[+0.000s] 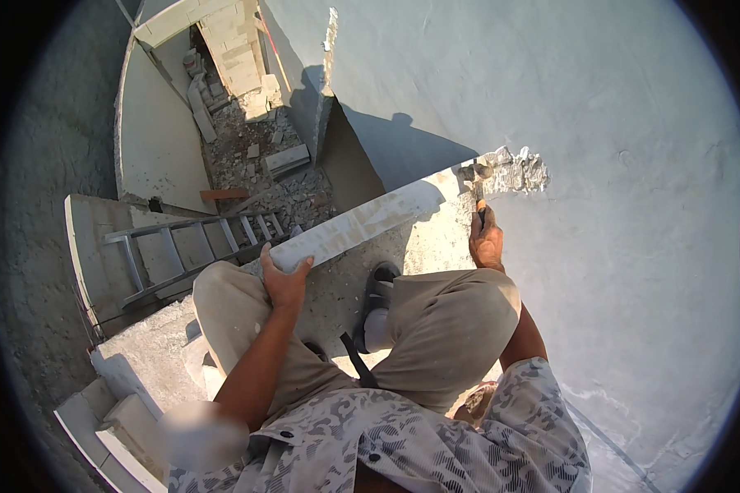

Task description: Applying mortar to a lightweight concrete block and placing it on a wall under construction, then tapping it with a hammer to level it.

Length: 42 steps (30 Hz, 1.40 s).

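A long pale block [370, 222] runs slantwise from my left knee toward a broken, rough wall end [518, 170] at the right. My left hand [285, 283] grips its near left end, thumb and fingers spread around the corner. In my right hand [487, 240], closed fingers hold a hammer [480, 192] by its handle, which shows orange and dark. The hammer's head is up against the block's far right end, beside the rough edge. Whether the head touches the block or the wall I cannot tell.
An aluminium ladder [197, 246] leans at the left. Below lies a walled space with rubble [255, 156] and loose blocks [288, 159]. A thin broken wall edge [327, 74] rises beyond the block. My sandalled foot [380, 287] stands on the pale ledge [427, 246].
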Each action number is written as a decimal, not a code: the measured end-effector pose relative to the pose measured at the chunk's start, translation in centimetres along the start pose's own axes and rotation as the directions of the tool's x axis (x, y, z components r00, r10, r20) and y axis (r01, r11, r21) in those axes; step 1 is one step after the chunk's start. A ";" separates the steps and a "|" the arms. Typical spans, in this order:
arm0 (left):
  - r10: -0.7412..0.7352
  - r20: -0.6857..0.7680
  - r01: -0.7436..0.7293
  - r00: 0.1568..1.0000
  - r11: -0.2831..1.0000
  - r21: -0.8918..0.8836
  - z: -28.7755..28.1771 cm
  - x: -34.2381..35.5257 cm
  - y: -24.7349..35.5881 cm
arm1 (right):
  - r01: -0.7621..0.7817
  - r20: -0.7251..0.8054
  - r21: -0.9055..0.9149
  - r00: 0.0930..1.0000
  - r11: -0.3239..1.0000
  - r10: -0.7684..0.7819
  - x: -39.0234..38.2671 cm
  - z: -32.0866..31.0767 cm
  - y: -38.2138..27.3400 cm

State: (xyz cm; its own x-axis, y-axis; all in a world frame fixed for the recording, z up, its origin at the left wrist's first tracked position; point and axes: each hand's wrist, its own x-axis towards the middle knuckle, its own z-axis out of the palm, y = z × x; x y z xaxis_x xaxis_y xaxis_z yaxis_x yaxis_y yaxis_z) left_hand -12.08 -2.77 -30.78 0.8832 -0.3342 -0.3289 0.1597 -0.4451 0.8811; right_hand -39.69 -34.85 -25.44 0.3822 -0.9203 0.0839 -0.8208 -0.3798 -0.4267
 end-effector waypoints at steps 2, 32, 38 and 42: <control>-0.005 -0.003 0.005 1.000 1.000 -0.005 -0.1 -0.1 0.2 | 0.015 0.026 0.022 1.000 1.000 -0.015 0.4 -0.4 0.5; -0.261 0.034 0.261 0.965 0.931 -0.254 0.3 -1.1 0.9 | -0.008 0.214 -0.243 0.975 0.970 0.061 -1.4 -1.1 1.9; -0.186 0.050 0.193 0.981 0.957 -0.215 -0.3 -1.5 -0.5 | -0.032 0.233 -0.173 0.970 0.984 0.072 -2.0 -0.1 2.7; -0.181 0.052 0.187 0.982 0.968 -0.168 -0.1 -1.5 -0.4 | -0.127 0.215 -0.131 0.964 0.983 0.154 -1.9 0.1 3.0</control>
State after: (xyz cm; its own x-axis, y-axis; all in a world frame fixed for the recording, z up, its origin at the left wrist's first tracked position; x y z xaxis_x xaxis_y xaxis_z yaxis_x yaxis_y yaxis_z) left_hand -13.45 -2.01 -30.54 0.8158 -0.2909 -0.4999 0.3935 -0.3542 0.8483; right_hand -42.85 -34.20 -26.93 0.3337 -0.9257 -0.1780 -0.9113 -0.2684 -0.3123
